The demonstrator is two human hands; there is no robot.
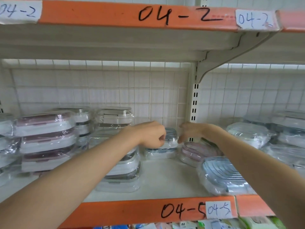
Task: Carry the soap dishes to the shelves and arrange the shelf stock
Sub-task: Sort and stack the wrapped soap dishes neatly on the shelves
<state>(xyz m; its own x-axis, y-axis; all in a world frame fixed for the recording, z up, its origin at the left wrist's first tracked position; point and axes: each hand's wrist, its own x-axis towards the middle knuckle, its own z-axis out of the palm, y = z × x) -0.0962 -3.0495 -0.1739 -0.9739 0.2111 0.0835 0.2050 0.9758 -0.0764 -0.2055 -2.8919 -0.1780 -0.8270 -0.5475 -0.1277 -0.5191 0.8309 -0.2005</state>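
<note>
Reaching in from the lower corners of the frame, two bare arms meet near the middle of the head view, deep over the shelf (pixel 165 177) whose orange front edge carries the handwritten mark 04-5. The left hand (pixel 152 135) has its fingers curled in and pinching the clear wrap on the left end of a wrapped blue soap dish (pixel 170 138), which sits on top of another wrapped blue dish (pixel 159 152) at the back of the shelf, just left of the slotted white upright (pixel 194 103). The right hand (pixel 192 132) comes at the same dish from the right, with its fingers bent down and their tips at the wrap on that end; whether they truly grip it or only touch it I cannot tell.

Just right of that pair lies a pink dish (pixel 194 154) in clear wrap, and in front of it, lower right of the frame, a pale blue ribbed dish (pixel 221 176) lies tilted near the shelf edge, partly under the right forearm. Left of centre, a stack of grey and white dishes (pixel 123 172) stands behind the left forearm. At the left of the frame stands a stack of three pink-lidded dishes (pixel 46 141), with more wrapped stacks behind it. More wrapped stock fills the bay at the far right (pixel 250 134).
</note>
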